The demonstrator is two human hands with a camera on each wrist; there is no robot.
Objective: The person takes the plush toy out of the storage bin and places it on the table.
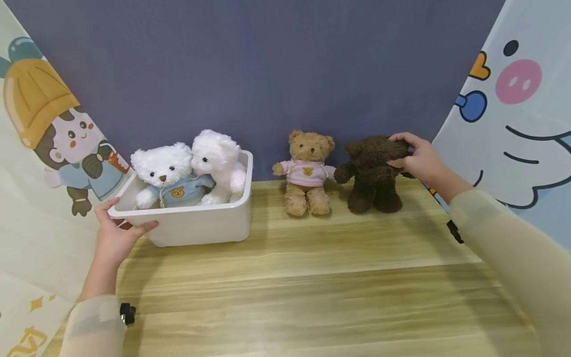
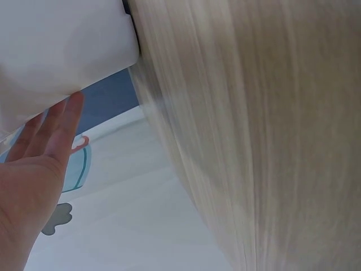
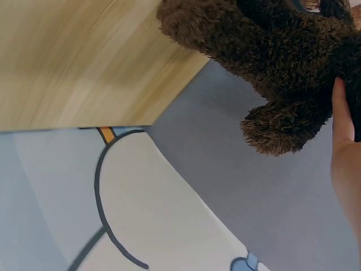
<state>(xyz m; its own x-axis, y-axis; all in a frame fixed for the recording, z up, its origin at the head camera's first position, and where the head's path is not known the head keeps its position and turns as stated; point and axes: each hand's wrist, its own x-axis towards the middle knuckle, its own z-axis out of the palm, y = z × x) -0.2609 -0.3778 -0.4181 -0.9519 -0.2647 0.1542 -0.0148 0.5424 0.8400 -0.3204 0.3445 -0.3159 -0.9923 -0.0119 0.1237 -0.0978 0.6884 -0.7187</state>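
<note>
At the left of the head view stands a white plastic bin (image 1: 200,225) with two white teddy bears in it: one in a blue top (image 1: 178,194), the other (image 1: 216,148) turned sideways. My left hand (image 1: 113,235) holds the bin's near left corner, thumb along the front, fingers against the side. On the right, my right hand (image 1: 421,156) grips the head of a dark brown teddy bear (image 1: 374,168), which is upright by the back wall. In the right wrist view the bear's furry body (image 3: 287,56) shows, with a finger pressed into it.
A light brown teddy bear in a pink top (image 1: 308,173) sits between the bin and the dark bear. Wood-grain tabletop (image 1: 290,297) spreads in front. A grey-blue back wall (image 1: 285,64) and printed side panels (image 1: 535,148) enclose the space.
</note>
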